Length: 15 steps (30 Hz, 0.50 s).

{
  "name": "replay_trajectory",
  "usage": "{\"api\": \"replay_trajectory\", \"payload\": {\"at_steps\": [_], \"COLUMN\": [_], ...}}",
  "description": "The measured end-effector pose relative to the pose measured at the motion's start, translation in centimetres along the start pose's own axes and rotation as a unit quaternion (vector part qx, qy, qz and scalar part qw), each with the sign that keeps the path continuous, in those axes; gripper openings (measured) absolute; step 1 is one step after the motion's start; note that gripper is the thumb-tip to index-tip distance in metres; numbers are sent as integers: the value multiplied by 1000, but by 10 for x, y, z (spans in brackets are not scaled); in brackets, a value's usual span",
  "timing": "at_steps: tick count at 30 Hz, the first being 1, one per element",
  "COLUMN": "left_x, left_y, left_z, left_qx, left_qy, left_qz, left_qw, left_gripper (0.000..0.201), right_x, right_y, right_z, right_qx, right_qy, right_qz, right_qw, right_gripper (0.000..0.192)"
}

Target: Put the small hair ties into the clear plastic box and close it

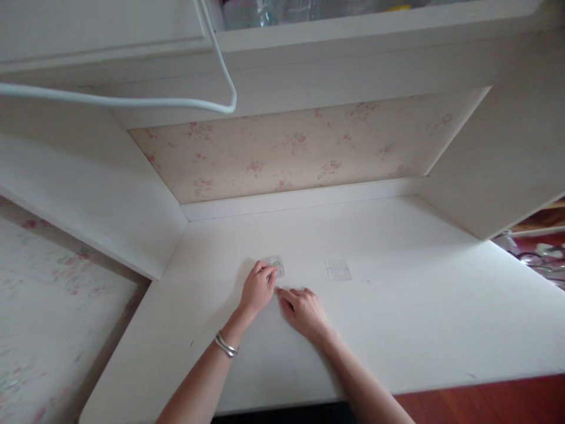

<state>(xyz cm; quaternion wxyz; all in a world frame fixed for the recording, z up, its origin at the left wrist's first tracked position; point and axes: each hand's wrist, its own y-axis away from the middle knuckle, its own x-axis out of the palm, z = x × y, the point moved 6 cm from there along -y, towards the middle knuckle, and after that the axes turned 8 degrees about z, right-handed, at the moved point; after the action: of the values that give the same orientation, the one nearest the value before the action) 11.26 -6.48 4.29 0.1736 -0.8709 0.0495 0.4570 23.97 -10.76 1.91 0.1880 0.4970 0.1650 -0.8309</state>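
Observation:
A small square of clear plastic (pixel 277 263), perhaps a shallow case, lies flat on the white desk (pixel 397 318), with something faintly greenish in it. My left hand (pixel 258 285), with a silver bangle at its wrist, has its bent fingers closed over the near left part of this square. Just to the right and nearer to me, my right hand (pixel 305 312) rests on the desk with curled fingers. Its fingertips point towards my left hand, and whatever they may hold is too small to make out. A second clear plastic square (pixel 338 269) lies flat farther right, untouched.
White side panels (pixel 489 153) and a floral-papered back wall (pixel 286 153) enclose the desk. Overhead, a white bent tube (pixel 154 102) crosses at the left, and a shelf (pixel 375 26) holds clear items. Cluttered objects (pixel 541 256) stand beyond the right panel.

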Motion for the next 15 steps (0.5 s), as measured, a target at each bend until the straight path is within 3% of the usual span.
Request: {"api": "replay_trajectory", "payload": {"at_steps": [5,9,15], "left_x": [-4,5,11], "left_y": [23,41,53], "left_z": [5,10,8], "left_qx": [-19,-30,-25], "left_qy": [53,107,126], "left_qz": [12,54,72], "left_qw": [998,992,989], "left_gripper": [19,20,23], "right_x": [5,7,4], "right_y": [1,2,2], "right_z": [-1,0,-3], "right_qx": [-11,-17,11], "right_qy": [34,38,-32], "right_qz": [-11,-10,-23], "right_qw": [999,999,999], "right_gripper": [27,25,24]}}
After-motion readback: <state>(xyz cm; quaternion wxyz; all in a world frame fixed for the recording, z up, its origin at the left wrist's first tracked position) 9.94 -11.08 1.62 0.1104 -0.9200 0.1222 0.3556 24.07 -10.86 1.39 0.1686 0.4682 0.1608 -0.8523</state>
